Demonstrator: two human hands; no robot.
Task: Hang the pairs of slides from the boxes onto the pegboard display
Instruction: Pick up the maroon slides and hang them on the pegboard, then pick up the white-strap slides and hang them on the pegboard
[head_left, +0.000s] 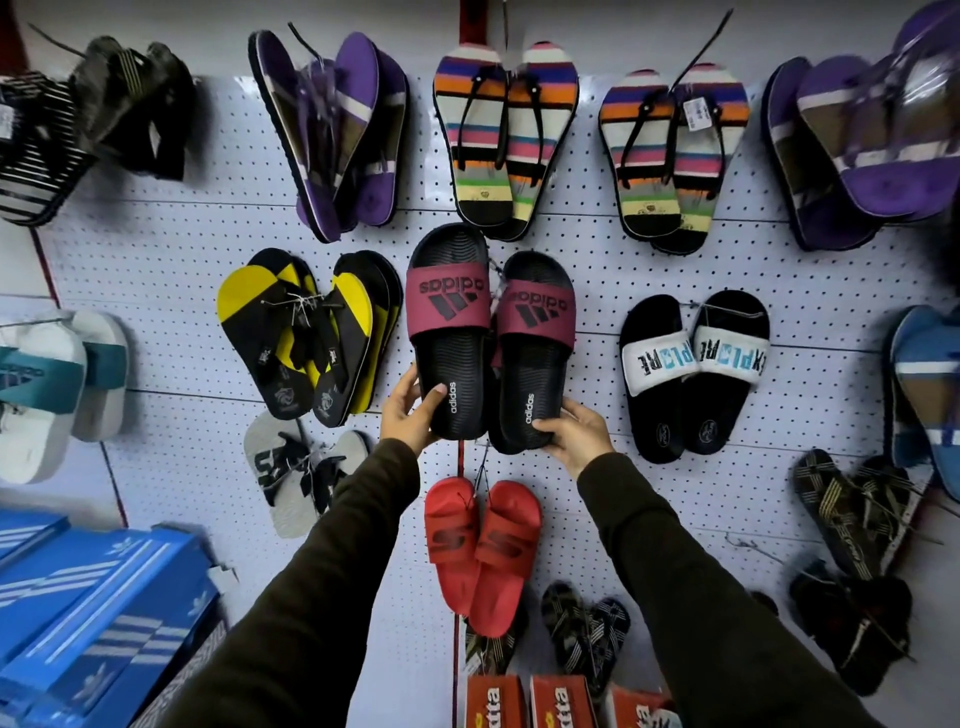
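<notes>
Hanging step: a pair of black slides with maroon straps was being held up against the pegboard (171, 249), near the frame's centre.
Blue boxes (98, 597): a stack was seen at 8 o'clock, lids shut; how many pairs were left inside could not be told.
Yellow-and-black flip-flops (306, 332): already hung at 9 o'clock of the held pair, just beside it.
Left hand (408, 413): it was closed around the heel of the left maroon slide (449, 332), thumb laid across the footbed and the fingers wrapped behind.
Right hand (574, 428): it was closed around the heel of the right maroon slide (535, 348), thumb on the footbed near the white lettering, fingers out of sight behind the sole.
Held pair: both slides were carried toes up and side by side, touching along their inner edges; whether a tie or a peg was already engaged at 12 o'clock could not be told.
Red slides (480, 551): already hung at 6 o'clock of the held pair.
Orange boxes (524, 701): seen at the bottom edge, contents hidden.
White-strapped slides (693, 369): already hung at 3 o'clock of the held pair.
Progress: much of the board was judged filled, with this pair not yet released; the remaining boxed pairs were judged still to be hung.
</notes>
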